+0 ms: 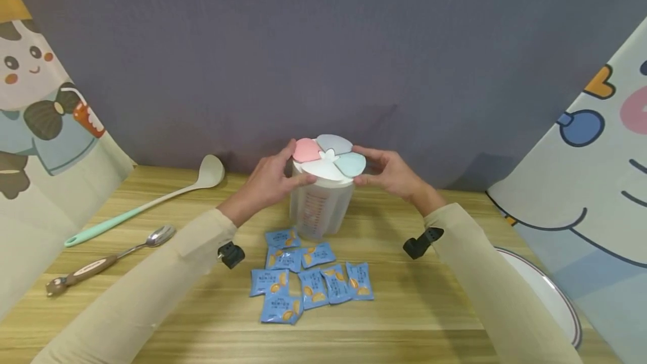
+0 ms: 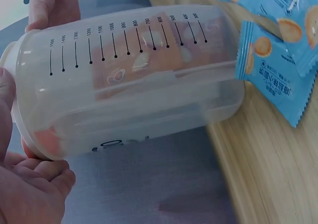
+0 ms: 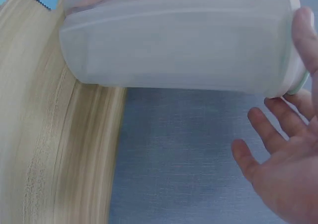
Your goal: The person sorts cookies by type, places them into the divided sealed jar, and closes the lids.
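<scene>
A tall translucent storage canister [image 1: 323,212] with a measuring scale stands upright on the table by the back wall. Its lid [image 1: 329,168] has pink, grey-blue, white and mint petal-shaped flaps. My left hand [image 1: 268,181] grips the lid's left edge, thumb at the front and fingers behind. From the opposite side my right hand [image 1: 391,173] holds the lid between thumb and fingers; its lower fingers spread free in the right wrist view. Through the wall, orange-red packets [image 2: 144,55] show inside the canister. Several blue snack packets [image 1: 313,285] lie just in front of it.
On the left lie a ladle [image 1: 167,198] with a mint handle and a metal spoon [image 1: 116,257] with a brown handle. A white plate [image 1: 543,291] with a dark rim sits at the right, partly behind my sleeve. A grey cloth wall [image 1: 323,49] closes off the back.
</scene>
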`<action>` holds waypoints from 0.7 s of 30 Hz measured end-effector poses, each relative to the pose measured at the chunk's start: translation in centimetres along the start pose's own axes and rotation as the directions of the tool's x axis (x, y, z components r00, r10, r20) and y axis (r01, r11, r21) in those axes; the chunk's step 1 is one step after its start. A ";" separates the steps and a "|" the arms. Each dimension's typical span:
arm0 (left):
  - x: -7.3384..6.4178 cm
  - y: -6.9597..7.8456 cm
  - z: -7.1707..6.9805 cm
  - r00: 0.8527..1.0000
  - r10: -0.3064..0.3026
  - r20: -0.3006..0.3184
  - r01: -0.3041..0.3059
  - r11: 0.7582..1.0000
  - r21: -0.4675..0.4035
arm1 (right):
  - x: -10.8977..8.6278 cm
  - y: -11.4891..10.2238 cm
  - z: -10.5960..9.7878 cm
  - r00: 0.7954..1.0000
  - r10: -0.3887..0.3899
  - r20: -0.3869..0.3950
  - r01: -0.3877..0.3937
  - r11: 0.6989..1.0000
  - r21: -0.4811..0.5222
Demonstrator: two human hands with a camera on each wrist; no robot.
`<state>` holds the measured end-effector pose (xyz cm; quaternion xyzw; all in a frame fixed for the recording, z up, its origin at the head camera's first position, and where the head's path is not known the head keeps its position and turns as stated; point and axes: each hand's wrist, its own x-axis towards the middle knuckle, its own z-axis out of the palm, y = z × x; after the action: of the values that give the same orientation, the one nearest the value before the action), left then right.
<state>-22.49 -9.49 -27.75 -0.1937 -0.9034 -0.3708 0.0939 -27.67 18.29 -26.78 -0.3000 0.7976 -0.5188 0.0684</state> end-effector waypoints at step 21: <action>0.2 -0.8 0.2 0.994 0.085 -0.071 -0.087 0.996 -0.015 | -1.7 -1.4 0.8 0.979 -0.120 -0.167 0.089 0.979 -0.183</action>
<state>-23.04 -9.82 -28.32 -0.2201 -0.8869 -0.3812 0.1399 -25.38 18.19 -26.30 -0.2991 0.8259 -0.4746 -0.0567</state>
